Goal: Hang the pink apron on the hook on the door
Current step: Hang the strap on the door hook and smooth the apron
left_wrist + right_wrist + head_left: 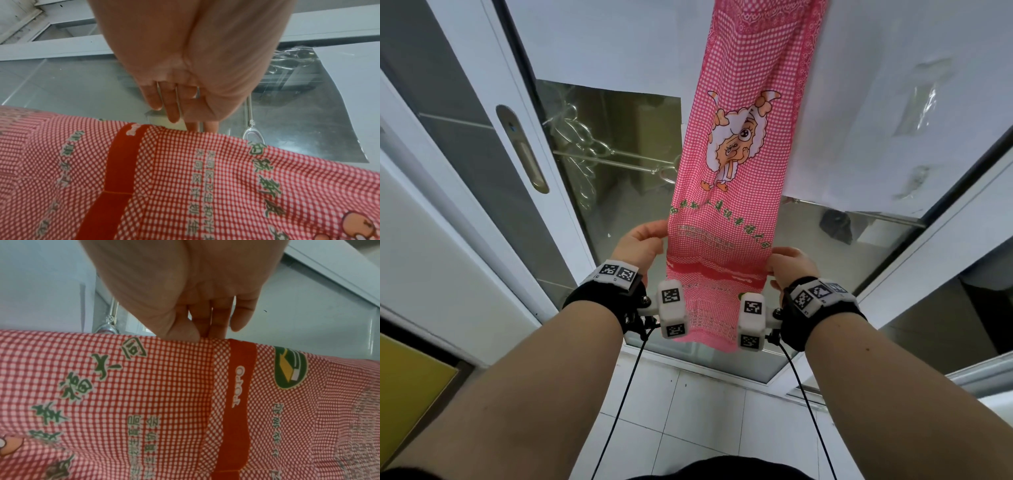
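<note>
The pink checked apron point(743, 154) with a cartoon sheep and green writing hangs flat down the door; its top runs out of the head view, so the hook is hidden. My left hand point(654, 240) pinches the apron's left edge point(185, 162) low down, the fingers point(193, 128) reaching behind the fabric. At the same height my right hand point(779, 263) pinches the right edge point(185, 369), thumb and fingers point(216, 331) closing on the hem. The apron's lower end hangs between my two wrists.
A metal door handle point(524, 150) sits on the white frame at the left. Behind the apron is a glass panel point(613, 137) showing metal hangers on a rail. White paper point(893, 102) covers the door at the right. A tiled floor point(705, 411) lies below.
</note>
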